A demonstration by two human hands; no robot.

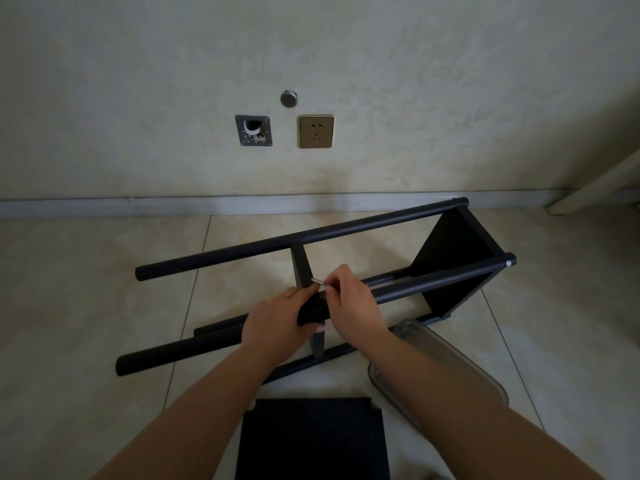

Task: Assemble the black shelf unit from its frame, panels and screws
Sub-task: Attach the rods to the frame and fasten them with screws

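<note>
The right hand (353,303) pinches a small metal key (318,281) at the near tube (433,280), which the left hand (277,323) grips. The shelf frame (311,244) lies sideways mid-floor; a loose black panel (311,441) lies at the floor's near edge, beside a clear container (485,382).

Gold wall socket (316,131) beside open junction box (253,130)
</note>
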